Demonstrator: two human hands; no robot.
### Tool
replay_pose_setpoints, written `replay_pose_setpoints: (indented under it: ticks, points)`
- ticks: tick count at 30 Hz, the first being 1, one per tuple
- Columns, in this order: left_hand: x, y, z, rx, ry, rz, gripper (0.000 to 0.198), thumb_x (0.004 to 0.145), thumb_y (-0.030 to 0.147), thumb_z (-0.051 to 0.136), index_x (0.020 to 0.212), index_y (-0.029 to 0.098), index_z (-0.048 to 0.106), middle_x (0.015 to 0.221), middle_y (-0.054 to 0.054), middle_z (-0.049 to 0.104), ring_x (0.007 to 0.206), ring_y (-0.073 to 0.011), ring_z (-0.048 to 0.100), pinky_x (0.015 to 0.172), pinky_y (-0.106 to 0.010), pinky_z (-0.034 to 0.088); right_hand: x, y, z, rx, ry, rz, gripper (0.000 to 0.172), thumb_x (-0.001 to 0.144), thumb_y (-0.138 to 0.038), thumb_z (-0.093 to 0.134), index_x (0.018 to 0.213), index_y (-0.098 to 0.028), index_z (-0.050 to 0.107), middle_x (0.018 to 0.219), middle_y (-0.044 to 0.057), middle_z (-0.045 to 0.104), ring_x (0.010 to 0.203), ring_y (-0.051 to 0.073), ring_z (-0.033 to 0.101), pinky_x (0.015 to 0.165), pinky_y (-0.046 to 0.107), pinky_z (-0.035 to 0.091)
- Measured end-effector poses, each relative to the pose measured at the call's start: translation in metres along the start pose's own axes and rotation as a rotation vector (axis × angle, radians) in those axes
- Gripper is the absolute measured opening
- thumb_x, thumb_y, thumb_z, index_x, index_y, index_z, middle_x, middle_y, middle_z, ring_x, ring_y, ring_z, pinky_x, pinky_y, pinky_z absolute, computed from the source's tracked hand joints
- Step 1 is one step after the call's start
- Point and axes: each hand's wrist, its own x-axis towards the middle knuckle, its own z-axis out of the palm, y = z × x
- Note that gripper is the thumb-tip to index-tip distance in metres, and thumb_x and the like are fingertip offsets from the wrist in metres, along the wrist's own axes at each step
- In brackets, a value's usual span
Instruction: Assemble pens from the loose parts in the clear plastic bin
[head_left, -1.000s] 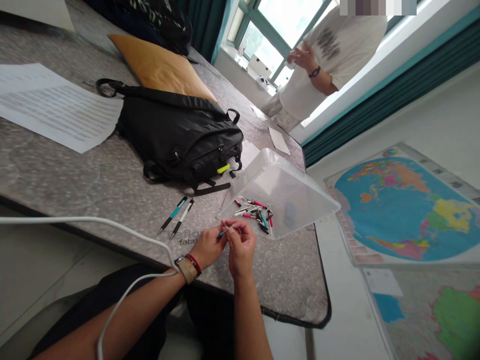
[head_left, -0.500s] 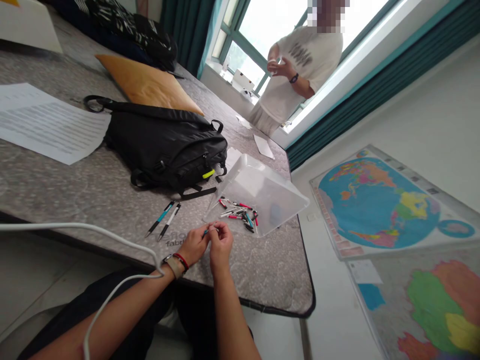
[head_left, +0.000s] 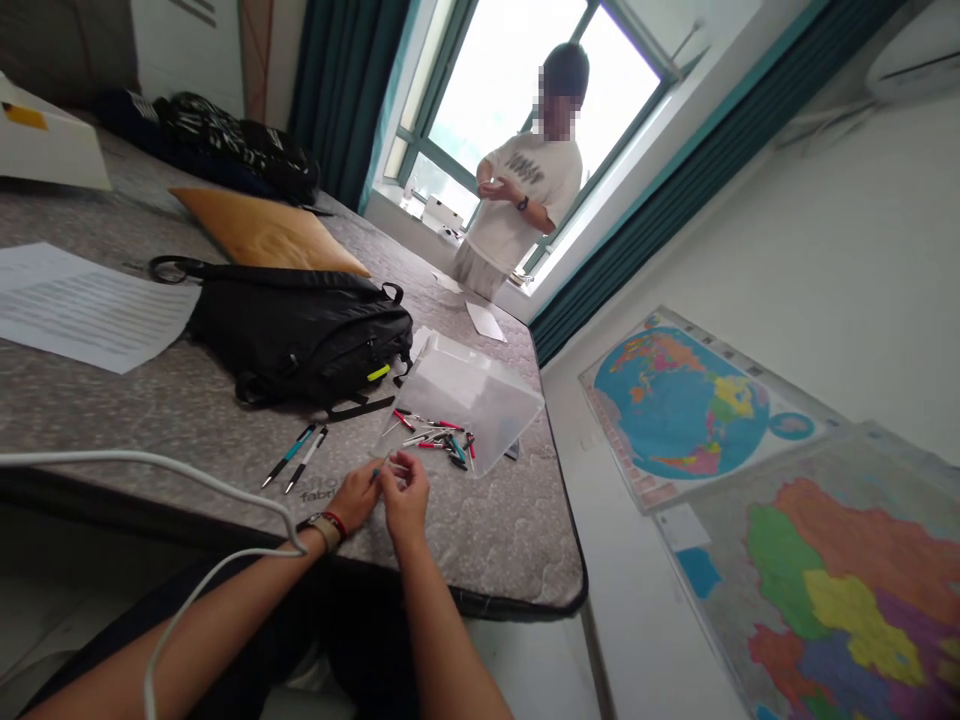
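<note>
Upward tips the view, yet the hands stay together near the mattress edge. Left hand and right hand both pinch a thin teal pen piece, its length slanting toward the tray just beyond, nearer the right hand.

A thin teal plastic pen part is pinched at both ends, between the fingertips of the left hand and the right hand. It is held just above the grey mottled tabletop, near its front edge, slanting up toward the right. Only a short stretch shows between the fingers. It may be a refill or a barrel section, but it is too small to tell.
</note>
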Motion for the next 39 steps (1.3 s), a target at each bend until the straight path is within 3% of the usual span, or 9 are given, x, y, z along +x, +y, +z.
replay_pose_setpoints:
  ticks: [2,5,7,11,16,21,26,33,39]
  points:
    - [-0.001,0.003,0.002,0.049,0.012,-0.002,0.034,0.093,0.044,0.034,0.083,0.021,0.057,0.081,-0.006,0.067,0.08,-0.0213,0.064,0.078,-0.032,0.048,-0.009,0.01,-0.014,-0.067,0.025,0.01,0.042,0.078,-0.035,0.066,0.117,-0.019,0.059,0.108,0.009,0.067,0.088,0.02,0.065,0.078,0.034,0.054]
    - [-0.002,0.006,0.003,0.109,0.043,0.027,0.035,0.095,0.045,0.031,0.082,0.022,0.054,0.083,-0.005,0.064,0.084,-0.0212,0.061,0.082,-0.033,0.046,-0.028,0.031,-0.048,-0.348,0.058,-0.047,0.026,0.081,-0.031,0.061,0.105,-0.021,0.064,0.104,0.01,0.065,0.098,0.026,0.062,0.091,0.043,0.049]
    - [-0.003,0.008,0.003,0.151,0.062,0.046,0.034,0.096,0.044,0.031,0.084,0.023,0.055,0.086,-0.006,0.064,0.088,-0.0216,0.059,0.086,-0.034,0.045,-0.042,0.044,-0.071,-0.549,0.096,-0.121,0.021,0.08,-0.028,0.06,0.101,-0.024,0.066,0.111,0.011,0.063,0.111,0.03,0.056,0.103,0.048,0.039]
    - [-0.004,0.009,0.004,0.271,0.086,0.099,0.036,0.096,0.044,0.034,0.084,0.021,0.06,0.089,-0.008,0.065,0.093,-0.0227,0.057,0.09,-0.036,0.042,-0.059,0.058,-0.098,-0.712,0.156,-0.184,0.027,0.084,-0.026,0.054,0.109,-0.027,0.066,0.125,0.011,0.058,0.123,0.032,0.049,0.108,0.051,0.032]
    - [-0.004,0.006,0.009,0.533,0.201,0.111,0.033,0.094,0.04,0.041,0.088,0.019,0.065,0.1,-0.011,0.065,0.105,-0.0265,0.053,0.094,-0.041,0.039,-0.059,0.066,-0.095,-0.901,0.159,-0.222,0.032,0.086,-0.023,0.048,0.113,-0.024,0.064,0.127,0.012,0.058,0.121,0.03,0.051,0.104,0.048,0.036]
    - [-0.007,0.004,0.011,0.615,0.194,0.127,0.034,0.096,0.039,0.039,0.093,0.019,0.066,0.104,-0.011,0.065,0.103,-0.0241,0.054,0.094,-0.041,0.039,-0.058,0.072,-0.093,-1.124,0.155,-0.282,0.036,0.087,-0.02,0.042,0.117,-0.016,0.063,0.127,0.015,0.058,0.118,0.027,0.053,0.099,0.042,0.04]
    - [-0.018,-0.001,0.011,0.68,0.226,0.131,0.033,0.096,0.039,0.041,0.102,0.018,0.066,0.122,-0.013,0.061,0.121,-0.0278,0.048,0.104,-0.046,0.033,-0.059,0.074,-0.094,-1.175,0.155,-0.297,0.037,0.088,-0.021,0.042,0.118,-0.016,0.062,0.128,0.015,0.057,0.118,0.028,0.053,0.098,0.042,0.041]
    - [-0.021,0.001,0.006,0.658,0.259,0.078,0.039,0.097,0.044,0.038,0.094,0.019,0.067,0.109,-0.012,0.063,0.105,-0.0247,0.054,0.097,-0.042,0.039,-0.061,0.076,-0.095,-1.185,0.182,-0.297,0.037,0.089,-0.024,0.041,0.118,-0.016,0.063,0.127,0.016,0.058,0.118,0.029,0.053,0.098,0.044,0.04]
    - [-0.022,0.007,0.004,0.64,0.246,0.106,0.039,0.097,0.043,0.037,0.098,0.019,0.068,0.109,-0.011,0.064,0.106,-0.0242,0.054,0.098,-0.041,0.037,-0.063,0.078,-0.093,-1.188,0.2,-0.275,0.035,0.091,-0.025,0.043,0.12,-0.018,0.062,0.129,0.015,0.056,0.119,0.029,0.051,0.097,0.045,0.041]
